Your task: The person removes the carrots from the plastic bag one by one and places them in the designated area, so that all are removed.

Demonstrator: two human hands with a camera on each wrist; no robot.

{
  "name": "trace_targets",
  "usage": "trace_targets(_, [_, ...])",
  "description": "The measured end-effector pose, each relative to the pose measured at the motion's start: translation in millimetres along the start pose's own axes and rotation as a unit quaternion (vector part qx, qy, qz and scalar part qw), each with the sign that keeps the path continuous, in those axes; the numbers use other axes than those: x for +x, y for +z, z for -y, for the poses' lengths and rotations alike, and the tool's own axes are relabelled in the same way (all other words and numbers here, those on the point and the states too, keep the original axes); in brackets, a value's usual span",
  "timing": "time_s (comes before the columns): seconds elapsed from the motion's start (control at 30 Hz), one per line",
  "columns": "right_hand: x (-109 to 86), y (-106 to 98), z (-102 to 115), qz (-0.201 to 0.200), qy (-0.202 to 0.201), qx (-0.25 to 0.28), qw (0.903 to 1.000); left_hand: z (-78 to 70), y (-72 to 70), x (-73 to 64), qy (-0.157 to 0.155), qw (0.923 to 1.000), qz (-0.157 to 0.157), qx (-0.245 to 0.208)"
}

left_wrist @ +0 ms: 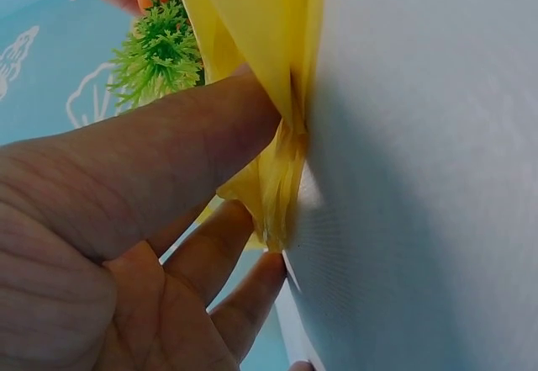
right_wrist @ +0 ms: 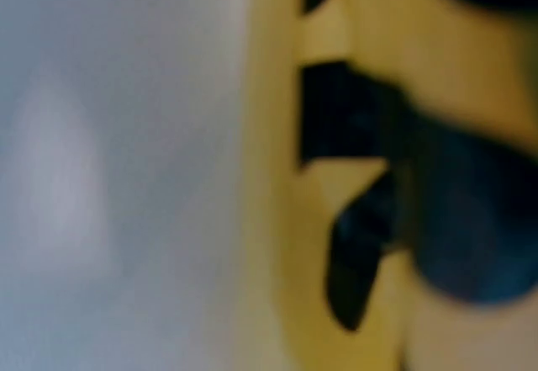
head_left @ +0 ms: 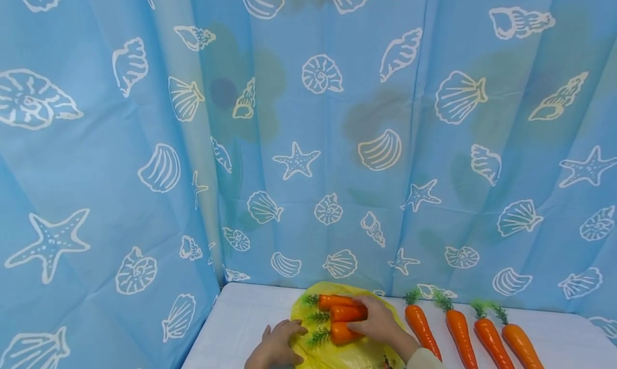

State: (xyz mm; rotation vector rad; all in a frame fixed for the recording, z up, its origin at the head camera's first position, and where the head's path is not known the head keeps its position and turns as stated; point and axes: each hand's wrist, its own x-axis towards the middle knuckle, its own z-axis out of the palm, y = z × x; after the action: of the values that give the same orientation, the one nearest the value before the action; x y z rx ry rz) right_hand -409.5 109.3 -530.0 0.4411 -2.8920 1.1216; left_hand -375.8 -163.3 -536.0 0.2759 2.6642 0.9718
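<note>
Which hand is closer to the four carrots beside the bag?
Right hand, just left of those carrots. The left hand is farther, at the left edge of the bag.

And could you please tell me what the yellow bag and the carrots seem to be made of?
Yellow bag: probably thin plastic film, slightly shiny, given its crinkled folds. Carrots: perhaps moulded plastic or coated foam, glossy, judging by their bright highlights.

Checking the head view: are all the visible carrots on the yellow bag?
No, four carrots lie on the white table to the right of the yellow bag.
</note>
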Motion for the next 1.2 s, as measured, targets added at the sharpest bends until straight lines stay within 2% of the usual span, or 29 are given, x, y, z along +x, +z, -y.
trace_targets(0.17, [-1.2, 0.6, 2.2, 0.018, -0.009, 0.049, 0.9986, 0.1, 0.5, 0.2, 0.001, 1.0000, 0.000, 0.001])
trace_targets(0.43, [-5.1, 4.2, 6.0, 0.028, -0.051, 0.032, 0.9978, 1.7, 1.8, -1.6, -0.003, 0.9999, 0.004, -0.009])
trace_targets(0.57, [-6.1, 5.7, 13.5, 0.053, -0.069, 0.054, 0.9947, 0.9, 1.3, -2.9, -0.005, 0.9999, 0.006, -0.012])
trace_targets(0.7, [-4.8, 4.8, 17.7, 0.076, -0.081, 0.076, 0.9909, 0.0, -2.4, -2.0, 0.009, 0.9999, 0.004, -0.005])
trace_targets(0.8, [-2.6, 5.2, 16.1, 0.097, -0.080, 0.073, 0.9894, 0.5, -5.0, -0.2, 0.020, 0.9998, 0.002, 0.006])
trace_targets(0.97, [-3.0, 8.6, 14.3, 0.120, -0.077, 0.039, 0.9890, 2.3, -4.2, 2.7, 0.018, 0.9998, 0.005, 0.006])
trace_targets(1.2, [-14.7, 15.3, 16.8, 0.143, -0.024, 0.019, 0.9893, 2.7, -1.4, 2.2, 0.023, 0.9996, 0.005, 0.014])
